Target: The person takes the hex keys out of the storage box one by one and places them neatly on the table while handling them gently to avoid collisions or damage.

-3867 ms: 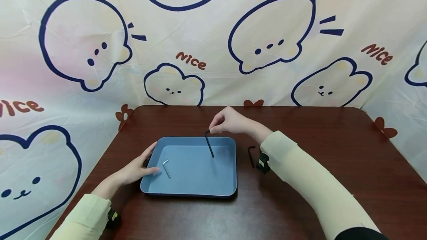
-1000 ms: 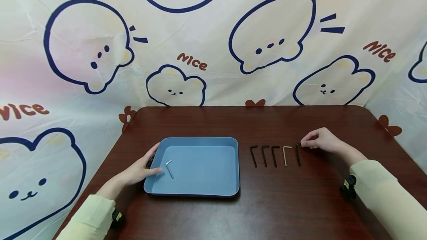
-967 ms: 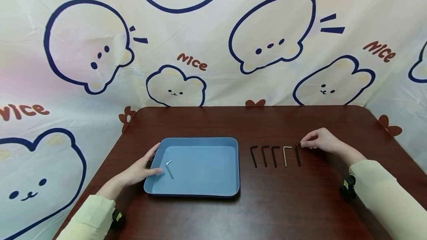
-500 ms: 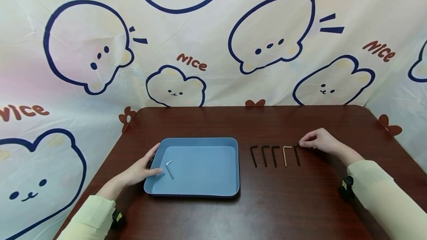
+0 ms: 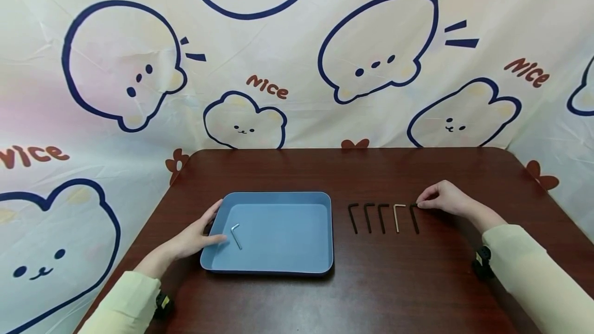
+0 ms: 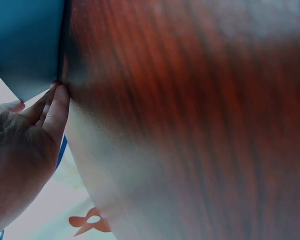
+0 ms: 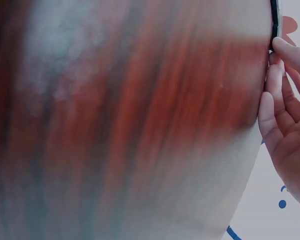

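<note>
Five hex keys lie in a row on the table right of the blue tray [image 5: 278,236], long arms toward the person. My right hand [image 5: 447,197] pinches the short arm of the rightmost black hex key [image 5: 414,220]. In the right wrist view, fingertips of the right hand [image 7: 287,110] meet that dark key [image 7: 275,22]. Beside it lies a brass-coloured hex key [image 5: 396,219], then three black ones, the leftmost black key [image 5: 353,219] nearest the tray. My left hand [image 5: 192,236] grips the tray's left side, thumb over the rim. A silver hex key [image 5: 236,236] lies inside the tray near that thumb.
The dark wooden table [image 5: 352,293] reaches back to a printed cloth [image 5: 301,40] hung behind and along the sides. A wrist camera [image 5: 482,262] sits under the right sleeve, another camera [image 5: 162,303] under the left.
Since the earliest frame, my right hand has moved from over the tray to the row's right end. In the last second it dropped slightly with the rightmost hex key. The left hand stayed put.
</note>
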